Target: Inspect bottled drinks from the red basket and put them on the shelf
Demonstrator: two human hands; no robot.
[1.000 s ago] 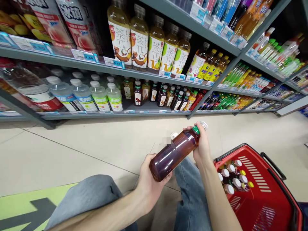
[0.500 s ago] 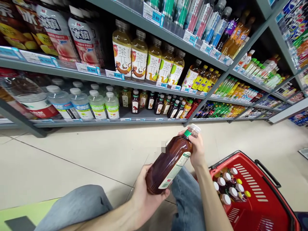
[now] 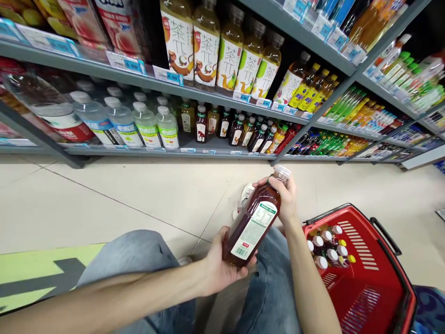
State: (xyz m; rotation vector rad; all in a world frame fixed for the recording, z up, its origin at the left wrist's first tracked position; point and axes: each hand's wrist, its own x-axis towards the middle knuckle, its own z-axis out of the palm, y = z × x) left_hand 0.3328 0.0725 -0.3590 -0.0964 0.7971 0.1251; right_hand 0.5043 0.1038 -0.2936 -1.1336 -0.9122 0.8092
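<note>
A large bottle of dark reddish-brown drink [image 3: 252,222] is tilted in front of me, its white cap pointing up and to the right. My left hand [image 3: 224,264] cups its base from below, fingers curled round the bottom. Around the neck, just under the cap, my right hand [image 3: 283,192] is closed. The bottle's back label, white and green with a barcode, faces me.
A red shopping basket [image 3: 368,273] with several capped bottles [image 3: 327,248] in it stands at my right. Ahead runs a shelf unit [image 3: 208,149] stocked with drinks. My bent knees and a shoe [image 3: 247,191] are below, over the tiled floor [image 3: 114,185].
The bottle has been turned in my hands, so its back label now faces me more fully. My view has tilted down, and my left forearm reaches further across.
</note>
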